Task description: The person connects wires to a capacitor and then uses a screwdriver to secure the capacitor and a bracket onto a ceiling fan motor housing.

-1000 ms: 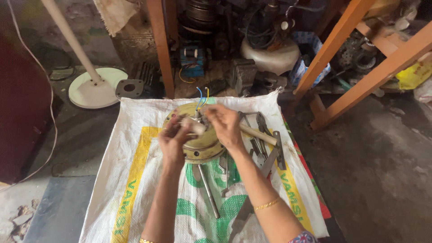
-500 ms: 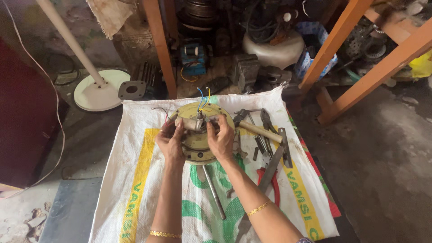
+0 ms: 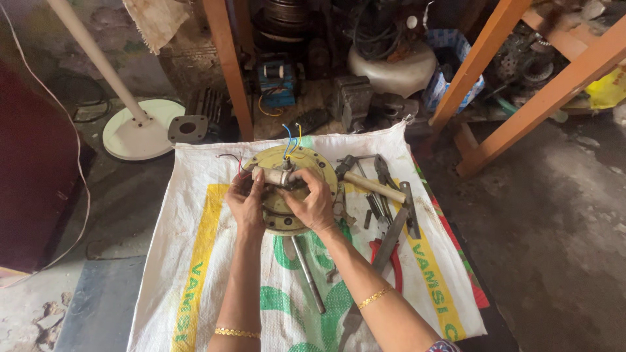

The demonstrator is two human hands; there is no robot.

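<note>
Your left hand (image 3: 246,203) and right hand (image 3: 315,203) meet over the round yellowish motor housing (image 3: 285,215), which lies on the white woven sack (image 3: 195,261) spread on the floor. Both grips close around the pale cylindrical part (image 3: 274,176) at the housing's top, left fingers at 9 o'clock, right fingers at 3 o'clock. Blue and yellow wires (image 3: 290,140) stick up at 12 o'clock. A metal rod (image 3: 308,274) lies at 6 o'clock; a wooden-handled hammer (image 3: 373,186) and red-handled pliers (image 3: 385,254) rest off at 3 o'clock.
</note>
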